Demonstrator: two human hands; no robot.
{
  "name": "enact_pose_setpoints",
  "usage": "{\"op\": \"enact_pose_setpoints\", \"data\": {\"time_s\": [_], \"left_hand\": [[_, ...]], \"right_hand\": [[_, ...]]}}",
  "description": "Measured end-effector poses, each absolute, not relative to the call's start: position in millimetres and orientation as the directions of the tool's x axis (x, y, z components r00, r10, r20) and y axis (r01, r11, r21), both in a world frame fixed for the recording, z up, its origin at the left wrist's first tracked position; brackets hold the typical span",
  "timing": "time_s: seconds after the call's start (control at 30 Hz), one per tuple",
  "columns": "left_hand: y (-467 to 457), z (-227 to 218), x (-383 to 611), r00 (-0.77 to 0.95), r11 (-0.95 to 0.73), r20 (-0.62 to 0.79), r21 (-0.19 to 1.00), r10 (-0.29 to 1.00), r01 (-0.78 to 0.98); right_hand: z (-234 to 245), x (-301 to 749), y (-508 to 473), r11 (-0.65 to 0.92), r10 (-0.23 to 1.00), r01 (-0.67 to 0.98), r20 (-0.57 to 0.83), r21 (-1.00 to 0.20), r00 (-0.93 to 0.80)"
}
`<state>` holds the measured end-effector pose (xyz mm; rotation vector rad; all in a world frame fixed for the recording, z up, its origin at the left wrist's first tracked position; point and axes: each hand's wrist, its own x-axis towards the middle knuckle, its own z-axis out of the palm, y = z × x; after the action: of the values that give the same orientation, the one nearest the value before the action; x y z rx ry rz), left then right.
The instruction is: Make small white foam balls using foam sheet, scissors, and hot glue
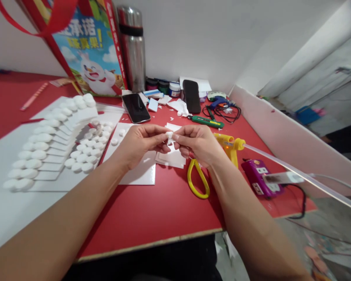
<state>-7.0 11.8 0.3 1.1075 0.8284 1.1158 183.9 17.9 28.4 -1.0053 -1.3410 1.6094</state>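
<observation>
A small white piece, too small to name, is pinched between the fingertips of both hands above the red table. My left hand is closed on its left side. My right hand grips it from the right. Below the hands lie white card pieces and a white board with a few white discs. Yellow-handled scissors rest beneath my right hand, their blades hidden. A yellow glue gun with a clear glue stick stands just right of my right wrist.
White ovals on card strips and many small discs fill the left side. Two phones, a green cutter, paint jars, a steel flask and a bag stand behind. A purple power socket sits right.
</observation>
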Motion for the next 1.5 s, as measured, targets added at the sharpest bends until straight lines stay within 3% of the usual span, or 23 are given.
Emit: {"op": "enact_pose_setpoints", "data": {"time_s": [0.27, 0.5, 0.73, 0.93, 1.03, 1.2, 1.33, 1.4, 1.5], "left_hand": [[8, 6, -11, 0.319, 0.087, -0.004, 0.965, 0.948, -0.247], [9, 11, -9, 0.267, 0.111, -0.061, 0.978, 0.962, -0.176], [11, 7, -9, 0.342, 0.114, -0.053, 0.981, 0.938, -0.16], [12, 1, -8, 0.349, -0.011, 0.048, 0.994, 0.936, -0.109], [10, 2, -5, 0.304, -0.065, 0.096, 0.992, 0.948, -0.109], [4, 3, -1, 0.199, -0.112, 0.119, 0.993, 0.973, -0.047], [1, 2, 0, 0.141, -0.23, 0.222, 0.972, 0.965, 0.042], [-1, 2, 0, 0.125, -0.304, 0.291, 0.948, 0.948, 0.094], [-1, 2, -1, 0.124, -0.389, 0.372, 0.904, 0.92, 0.178]], "right_hand": [[27, 183, 21, -0.227, 0.92, -0.106, -0.177, -0.968, -0.349], [21, 180, 23, -0.295, 0.902, -0.109, -0.24, -0.949, -0.359], [18, 180, 21, -0.018, 0.93, 0.076, -0.044, -0.997, -0.364], [21, 182, 19, 0.223, 0.933, 0.329, 0.103, -0.918, -0.345], [20, 180, 14, 0.332, 0.933, 0.465, 0.213, -0.82, -0.291], [15, 175, 7, 0.534, 0.836, 0.646, 0.453, -0.545, -0.308], [11, 171, 5, 0.584, 0.77, 0.715, 0.541, -0.384, -0.339], [11, 170, 4, 0.567, 0.785, 0.707, 0.535, -0.422, -0.31], [13, 168, 5, 0.512, 0.848, 0.613, 0.47, -0.602, -0.247]]}}
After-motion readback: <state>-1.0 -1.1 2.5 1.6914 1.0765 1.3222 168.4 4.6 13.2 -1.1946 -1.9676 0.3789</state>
